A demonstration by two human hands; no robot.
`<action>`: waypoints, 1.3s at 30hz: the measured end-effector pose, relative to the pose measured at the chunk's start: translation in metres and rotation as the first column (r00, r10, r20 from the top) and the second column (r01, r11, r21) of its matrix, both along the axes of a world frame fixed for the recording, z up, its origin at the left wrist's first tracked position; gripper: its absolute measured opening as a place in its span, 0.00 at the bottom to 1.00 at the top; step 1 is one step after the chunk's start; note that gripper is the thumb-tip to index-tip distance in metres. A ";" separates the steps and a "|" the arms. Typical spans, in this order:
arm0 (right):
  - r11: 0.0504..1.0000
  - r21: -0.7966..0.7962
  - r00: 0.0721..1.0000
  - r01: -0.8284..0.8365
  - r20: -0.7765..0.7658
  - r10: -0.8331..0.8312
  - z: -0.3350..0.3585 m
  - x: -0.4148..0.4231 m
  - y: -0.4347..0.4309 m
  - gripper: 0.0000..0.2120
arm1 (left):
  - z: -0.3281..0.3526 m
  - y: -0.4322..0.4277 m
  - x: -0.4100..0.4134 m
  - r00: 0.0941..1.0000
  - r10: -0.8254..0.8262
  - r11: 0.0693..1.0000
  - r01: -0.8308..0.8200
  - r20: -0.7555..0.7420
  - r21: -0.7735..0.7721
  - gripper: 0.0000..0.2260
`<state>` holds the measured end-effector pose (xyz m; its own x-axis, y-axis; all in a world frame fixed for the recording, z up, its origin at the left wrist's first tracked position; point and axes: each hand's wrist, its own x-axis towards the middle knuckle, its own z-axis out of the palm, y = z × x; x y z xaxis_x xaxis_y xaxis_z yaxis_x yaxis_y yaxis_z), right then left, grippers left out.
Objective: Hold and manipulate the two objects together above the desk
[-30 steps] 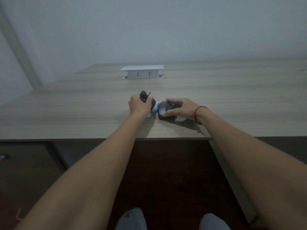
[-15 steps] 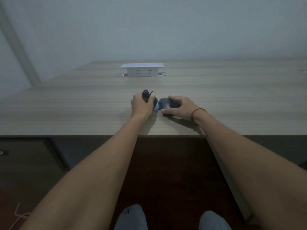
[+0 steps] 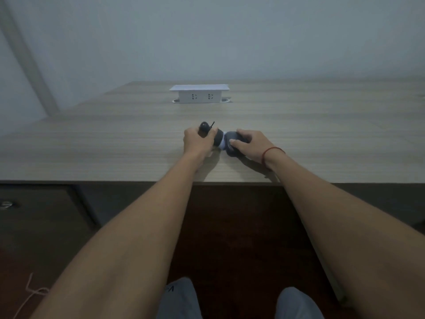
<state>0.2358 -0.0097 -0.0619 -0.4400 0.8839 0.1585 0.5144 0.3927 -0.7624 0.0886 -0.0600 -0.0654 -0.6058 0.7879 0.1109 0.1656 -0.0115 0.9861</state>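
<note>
My left hand grips a small dark object with a rounded top and a thin black stalk sticking up. My right hand holds a dark grey rounded piece, thumb pressed on its near side. A pale white band shows between the two dark parts, which touch each other. Both hands rest on the wooden desk near its front edge. What the object is stays unclear in the dim light.
A white pop-up socket box stands at the back middle of the desk. Dark drawers with a metal knob sit under the desk at left. A red string circles my right wrist. My knees show at the bottom.
The dark grey piece under my right hand has turned and shifted slightly toward the left hand; my right fingers have re-gripped it. The left hand stays almost still.
</note>
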 end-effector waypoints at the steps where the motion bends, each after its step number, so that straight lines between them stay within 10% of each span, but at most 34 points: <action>1: 1.000 0.001 1.000 0.003 -0.003 -0.003 0.000 0.000 0.001 0.28 | 0.003 -0.005 -0.005 0.993 -0.107 0.994 0.108 0.058 -0.004 0.12; 11: 0.999 0.008 0.999 0.043 -0.017 -0.042 -0.001 -0.002 0.001 0.24 | 0.026 -0.034 -0.011 0.891 -0.421 0.887 0.444 0.167 -0.129 0.10; 25: 0.997 0.014 0.997 0.077 -0.026 -0.077 -0.002 -0.006 -0.004 0.24 | 0.013 -0.026 -0.001 0.995 -0.097 0.995 0.098 -0.025 0.028 0.07; 32: 0.996 0.021 0.995 0.089 -0.051 -0.087 -0.004 -0.007 -0.004 0.24 | 0.016 -0.033 -0.001 0.964 -0.229 0.972 0.233 0.135 -0.016 0.15; 39: 0.995 0.008 0.993 0.095 -0.073 -0.094 -0.005 -0.006 -0.006 0.22 | 0.015 -0.022 0.017 0.967 0.048 0.993 -0.075 0.251 0.096 0.07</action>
<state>0.2301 -0.0155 -0.0665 -0.3414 0.9191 0.1968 0.4933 0.3534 -0.7949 0.1052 -0.0818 -0.0506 -0.6715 0.7404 0.0305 -0.0806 -0.1139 0.9902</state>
